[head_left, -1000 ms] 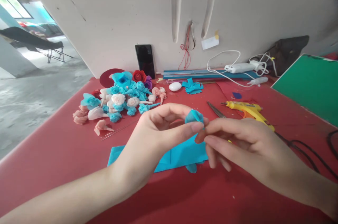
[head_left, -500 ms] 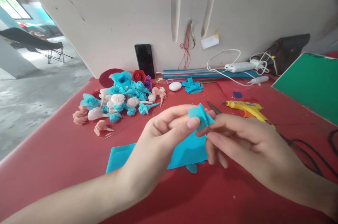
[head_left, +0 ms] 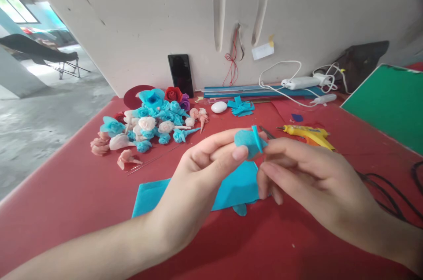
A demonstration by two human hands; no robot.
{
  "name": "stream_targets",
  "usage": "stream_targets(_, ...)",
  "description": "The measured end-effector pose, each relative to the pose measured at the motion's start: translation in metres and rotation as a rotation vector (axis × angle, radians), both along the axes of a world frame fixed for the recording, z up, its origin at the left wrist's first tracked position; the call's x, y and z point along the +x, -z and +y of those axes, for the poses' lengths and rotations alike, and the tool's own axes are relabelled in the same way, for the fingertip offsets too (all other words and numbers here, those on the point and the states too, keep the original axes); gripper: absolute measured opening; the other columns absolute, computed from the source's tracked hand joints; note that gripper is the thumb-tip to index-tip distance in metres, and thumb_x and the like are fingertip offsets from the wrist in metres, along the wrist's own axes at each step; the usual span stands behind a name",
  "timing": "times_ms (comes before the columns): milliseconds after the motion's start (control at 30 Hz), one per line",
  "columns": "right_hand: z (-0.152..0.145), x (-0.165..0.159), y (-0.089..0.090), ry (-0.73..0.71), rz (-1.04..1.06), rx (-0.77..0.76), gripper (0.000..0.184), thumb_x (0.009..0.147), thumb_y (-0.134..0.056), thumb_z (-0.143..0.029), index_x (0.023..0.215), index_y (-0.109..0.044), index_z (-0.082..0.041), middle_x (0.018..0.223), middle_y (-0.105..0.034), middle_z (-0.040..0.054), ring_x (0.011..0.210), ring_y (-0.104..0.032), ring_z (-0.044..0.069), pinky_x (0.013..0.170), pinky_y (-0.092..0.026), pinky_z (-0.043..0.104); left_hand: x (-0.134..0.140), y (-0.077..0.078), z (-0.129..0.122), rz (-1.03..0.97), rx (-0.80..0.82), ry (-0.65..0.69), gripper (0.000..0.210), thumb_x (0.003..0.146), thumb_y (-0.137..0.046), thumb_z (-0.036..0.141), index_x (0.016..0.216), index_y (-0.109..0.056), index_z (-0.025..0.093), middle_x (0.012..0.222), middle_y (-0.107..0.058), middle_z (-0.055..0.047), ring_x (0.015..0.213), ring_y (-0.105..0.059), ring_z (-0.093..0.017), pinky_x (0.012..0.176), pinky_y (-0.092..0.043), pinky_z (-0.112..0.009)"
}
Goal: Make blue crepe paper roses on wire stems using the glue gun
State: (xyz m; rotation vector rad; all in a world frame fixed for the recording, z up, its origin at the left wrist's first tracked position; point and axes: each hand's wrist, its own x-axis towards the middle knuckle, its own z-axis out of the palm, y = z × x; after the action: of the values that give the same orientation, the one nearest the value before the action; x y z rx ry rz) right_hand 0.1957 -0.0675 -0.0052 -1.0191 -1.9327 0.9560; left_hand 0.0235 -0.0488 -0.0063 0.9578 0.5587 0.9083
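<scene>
A small blue crepe paper petal [head_left: 247, 141], its right edge rolled into a narrow tube, is held between both hands above the red table. My left hand [head_left: 205, 170] pinches the petal's flat side between thumb and fingers. On the other side, the fingertips of my right hand [head_left: 307, 174] close on the rolled edge. Below the hands lies a folded stack of blue crepe paper [head_left: 236, 187], partly covered by my left hand. One rounded blue piece [head_left: 240, 209] pokes out under its front edge.
Blue, white, pink and red paper flowers [head_left: 148, 123] are heaped at the left. A yellow glue gun [head_left: 310, 134] and partly hidden scissors [head_left: 266, 132] lie behind my right hand. Farther back are a white egg-shaped object [head_left: 219, 107], blue strips [head_left: 241, 106] and a phone [head_left: 180, 75].
The rolled edge of the petal has turned more upright and shows as a tighter tube. Both hands stay almost in place, with the right fingers shifted slightly.
</scene>
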Motion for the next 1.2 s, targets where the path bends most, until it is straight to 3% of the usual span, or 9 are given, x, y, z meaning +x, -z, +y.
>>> stream_targets(133, 0.0, 0.0, -0.001, -0.011, 0.02, -0.005, 0.012, 0.095, -0.043, -0.022, 0.095, -0.051, -0.03, 0.066, -0.059, -0.0103, 0.055, -0.054, 0.001, 0.048, -0.041, 0.008, 0.001, 0.0, -0.002, 0.009, -0.034, -0.001, 0.024, 0.086, -0.057, 0.03, 0.108, -0.063, 0.022, 0.067, -0.059, 0.0, 0.054, -0.054, -0.009, 0.044, -0.046, -0.016)
stream_targets(400, 0.002, 0.0, -0.003, 0.002, 0.045, -0.017, 0.011, 0.095, -0.044, -0.024, 0.092, -0.053, -0.029, 0.062, -0.058, -0.0107, 0.052, -0.053, 0.0, 0.051, -0.042, 0.007, -0.001, 0.0, 0.001, -0.035, 0.027, -0.003, 0.023, 0.087, -0.055, 0.028, 0.108, -0.064, 0.024, 0.089, -0.065, -0.003, 0.068, -0.059, -0.014, 0.044, -0.048, -0.017)
stream_targets(567, 0.001, 0.0, -0.007, -0.014, 0.086, -0.043, 0.016, 0.094, -0.044, -0.017, 0.087, -0.054, -0.027, 0.061, -0.059, -0.0113, 0.053, -0.054, -0.002, 0.053, -0.042, 0.003, -0.004, -0.001, 0.004, -0.043, 0.052, -0.008, 0.021, 0.085, -0.059, 0.027, 0.103, -0.067, 0.031, 0.093, -0.068, 0.002, 0.081, -0.063, -0.015, 0.064, -0.053, -0.02)
stream_targets(800, 0.001, 0.001, -0.008, 0.028, -0.078, -0.024, 0.011, 0.091, -0.048, -0.024, 0.089, -0.059, -0.029, 0.058, -0.06, -0.0087, 0.049, -0.052, 0.002, 0.046, -0.041, 0.007, -0.011, 0.0, 0.009, 0.161, 0.294, -0.026, 0.014, 0.085, -0.059, 0.03, 0.081, -0.072, 0.027, 0.087, -0.067, 0.004, 0.061, -0.062, -0.01, 0.056, -0.053, -0.02)
stream_targets(967, 0.002, 0.003, -0.01, 0.041, -0.11, -0.048, 0.014, 0.09, -0.047, -0.023, 0.086, -0.059, -0.027, 0.054, -0.057, -0.0069, 0.047, -0.05, 0.005, 0.04, -0.037, 0.011, -0.009, -0.005, 0.011, 0.339, 0.496, -0.202, 0.013, 0.08, -0.065, 0.023, 0.069, -0.072, 0.023, 0.078, -0.067, 0.005, 0.08, -0.061, -0.008, 0.075, -0.049, -0.012)
stream_targets(1200, 0.002, 0.002, -0.011, 0.071, -0.176, -0.033, 0.014, 0.091, -0.047, -0.026, 0.087, -0.06, -0.029, 0.054, -0.055, -0.0064, 0.049, -0.05, 0.006, 0.041, -0.037, 0.012, -0.009, -0.008, 0.013, 0.416, 0.497, -0.228, 0.012, 0.076, -0.068, 0.018, 0.067, -0.071, 0.024, 0.074, -0.065, 0.007, 0.072, -0.059, -0.006, 0.072, -0.049, -0.011)
